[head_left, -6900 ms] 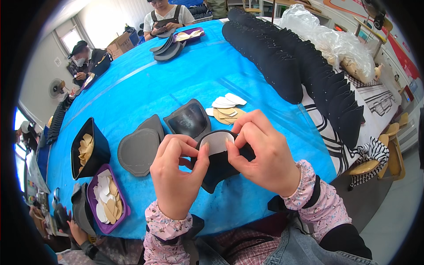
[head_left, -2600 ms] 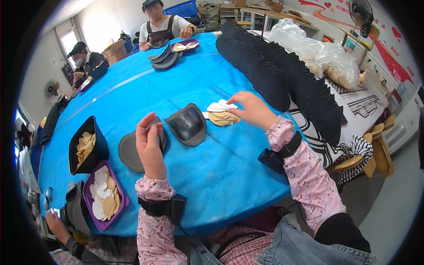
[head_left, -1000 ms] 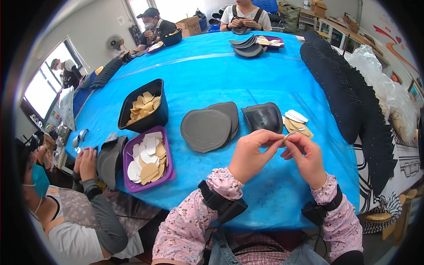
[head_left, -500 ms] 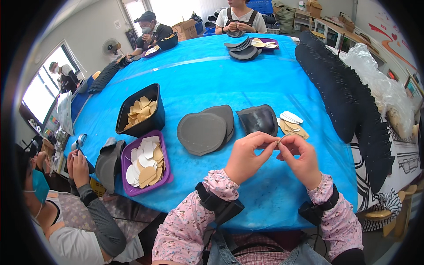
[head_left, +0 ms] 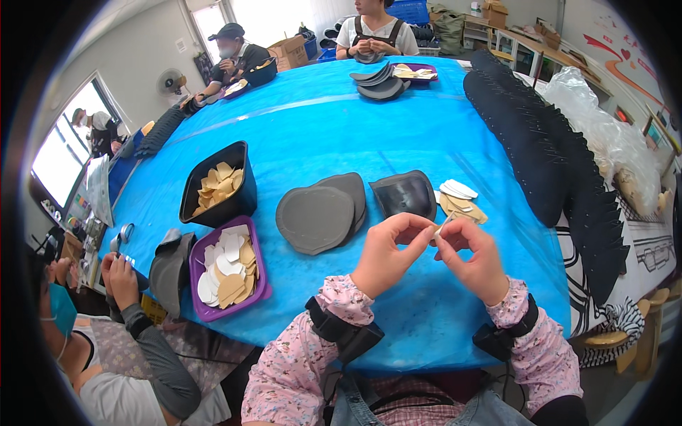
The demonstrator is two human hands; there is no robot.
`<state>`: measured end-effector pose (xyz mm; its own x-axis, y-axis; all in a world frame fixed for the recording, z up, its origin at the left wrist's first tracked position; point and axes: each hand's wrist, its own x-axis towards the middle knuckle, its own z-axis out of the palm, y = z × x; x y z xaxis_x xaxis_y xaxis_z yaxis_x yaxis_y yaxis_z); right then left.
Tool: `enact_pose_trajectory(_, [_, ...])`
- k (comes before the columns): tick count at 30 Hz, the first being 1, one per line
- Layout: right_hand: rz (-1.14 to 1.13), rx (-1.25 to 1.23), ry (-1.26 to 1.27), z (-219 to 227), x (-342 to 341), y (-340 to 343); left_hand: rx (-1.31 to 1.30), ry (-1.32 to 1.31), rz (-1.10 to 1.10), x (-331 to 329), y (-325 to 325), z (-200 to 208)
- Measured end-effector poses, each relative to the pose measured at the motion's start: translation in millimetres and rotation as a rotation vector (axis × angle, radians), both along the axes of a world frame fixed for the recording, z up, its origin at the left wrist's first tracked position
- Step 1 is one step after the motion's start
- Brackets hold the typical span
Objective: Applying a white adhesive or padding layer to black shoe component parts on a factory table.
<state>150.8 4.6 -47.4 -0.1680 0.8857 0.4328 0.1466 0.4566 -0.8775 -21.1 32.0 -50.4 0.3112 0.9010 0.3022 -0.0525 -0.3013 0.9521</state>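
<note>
A black tub [head_left: 247, 195] of tan cutouts [head_left: 217, 187] stands beside a purple tray [head_left: 263, 287] of white and tan ones. Then come overlapping grey pads [head_left: 315, 219] and a black shell [head_left: 406, 193], its near edge behind the left hand [head_left: 389, 259]. That and the right hand [head_left: 474, 261] meet, fingertips pinching a thin pale piece [head_left: 444, 223] above the counter [head_left: 320, 145], before a small pile [head_left: 463, 204]. Rightward run black stacks [head_left: 515, 142]. Blue sheeting covers the counter; a fan [head_left: 170, 81] stands at the room's left, shelves [head_left: 524, 51] at right.

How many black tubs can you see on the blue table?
2. One black tub is left of the grey pads; the far tub is beside the person in the cap. Others could be hidden.
</note>
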Motion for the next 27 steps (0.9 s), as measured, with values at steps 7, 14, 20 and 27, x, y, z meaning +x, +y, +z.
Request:
enact_pose_trajectory(7, [0.052, 0.108, -0.018, 4, 0, -1, 0.072, -0.248, 0.25, -39, 18, 16])
enact_pose_trajectory(14, [0.068, 0.118, 0.024, 3, -3, 1, 0.512, 0.015, 0.818, -237, 94, 77])
enact_pose_trajectory(20, [0.038, 0.124, -0.036, 0, 2, -2, 0.027, 1.592, 1.093, -287, 99, 92])
enact_pose_trajectory(27, [0.035, 0.048, 0.018, -1, 3, -3, 0.621, 1.066, 0.608, -129, 57, 93])
